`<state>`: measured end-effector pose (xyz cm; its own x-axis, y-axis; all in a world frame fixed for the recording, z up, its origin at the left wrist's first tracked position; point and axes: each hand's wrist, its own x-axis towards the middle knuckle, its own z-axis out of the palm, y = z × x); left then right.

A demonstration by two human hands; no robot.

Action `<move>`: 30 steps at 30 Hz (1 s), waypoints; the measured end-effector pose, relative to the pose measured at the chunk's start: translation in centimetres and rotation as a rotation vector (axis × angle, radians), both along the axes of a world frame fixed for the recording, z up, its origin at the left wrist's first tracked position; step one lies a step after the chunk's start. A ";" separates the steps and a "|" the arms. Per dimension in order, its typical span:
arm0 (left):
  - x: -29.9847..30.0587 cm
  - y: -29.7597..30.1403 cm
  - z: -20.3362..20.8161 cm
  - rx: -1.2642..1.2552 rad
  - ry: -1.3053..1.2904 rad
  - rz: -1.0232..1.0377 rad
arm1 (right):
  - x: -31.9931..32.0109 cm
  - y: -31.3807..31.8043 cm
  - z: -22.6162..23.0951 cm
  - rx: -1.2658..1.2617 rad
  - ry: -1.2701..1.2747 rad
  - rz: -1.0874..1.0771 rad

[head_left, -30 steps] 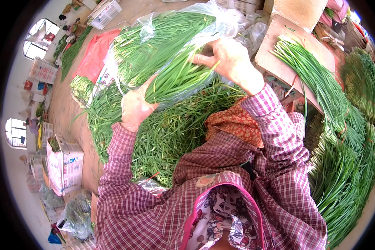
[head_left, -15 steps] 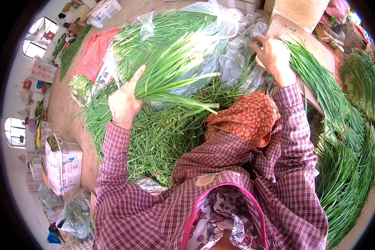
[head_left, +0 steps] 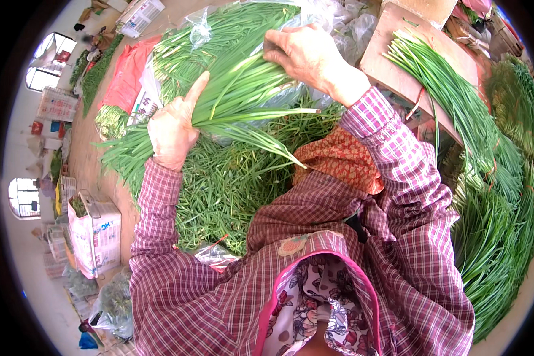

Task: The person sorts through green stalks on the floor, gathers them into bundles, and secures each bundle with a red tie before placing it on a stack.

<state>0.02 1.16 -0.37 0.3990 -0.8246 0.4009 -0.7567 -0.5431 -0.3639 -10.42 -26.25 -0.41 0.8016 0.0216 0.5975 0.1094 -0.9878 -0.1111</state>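
A loose bunch of garlic chives (head_left: 237,98), pale stem ends to the right, is gripped in my left hand (head_left: 175,130), the index finger pointing up along it. My right hand (head_left: 314,62) reaches over the bunch, its fingers curled on the upper stems; the fingertips are partly hidden. Beneath lies a heap of loose chives and trimmings (head_left: 231,190). Behind the bunch, more chives (head_left: 231,29) lie on clear plastic. On my right, another bunch of chives (head_left: 421,65) rests across a wooden board (head_left: 385,44).
Tied chive bundles (head_left: 492,261) are piled at the right, with more (head_left: 516,113) farther back. A red bag (head_left: 130,71) lies at the far left, near a pinkish-white carton (head_left: 95,237) and a clear bag of greens (head_left: 114,302). A patterned red cloth (head_left: 344,157) covers my knee.
My right hand has moved left from beside the wooden board to the chive bunch. The left hand keeps its grip, nearly in place.
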 end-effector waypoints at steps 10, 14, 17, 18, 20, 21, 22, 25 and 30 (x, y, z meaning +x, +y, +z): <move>-0.5 -0.6 0.0 0.049 -0.012 0.053 | 0.0 -1.2 -2.7 -0.108 -0.203 -0.135; 0.1 0.2 -0.4 -0.040 0.063 0.040 | -1.4 -5.6 -4.1 0.000 -0.277 -0.172; 0.7 1.2 -0.4 -0.118 0.126 0.046 | -4.3 -10.5 -4.8 -0.057 -0.173 -0.425; 1.0 1.2 -0.5 -0.154 0.137 0.030 | -5.1 -11.4 -5.4 -0.078 -0.121 -0.434; 0.9 1.7 -0.7 -0.169 0.185 0.087 | -6.1 -9.0 -4.6 0.043 -0.059 -0.360; 0.4 1.3 -0.4 -0.160 0.221 0.146 | -6.1 -6.8 -3.7 0.172 -0.056 -0.290; 0.0 1.1 0.1 -0.149 0.253 0.205 | -5.8 -5.1 -3.3 0.121 -0.137 -0.196; 0.0 0.7 -0.2 -0.252 0.271 0.055 | -4.3 -0.7 -3.4 0.181 -0.273 0.062; -0.4 0.3 0.0 -0.224 0.254 0.071 | -3.4 0.7 -2.9 0.187 -0.280 0.095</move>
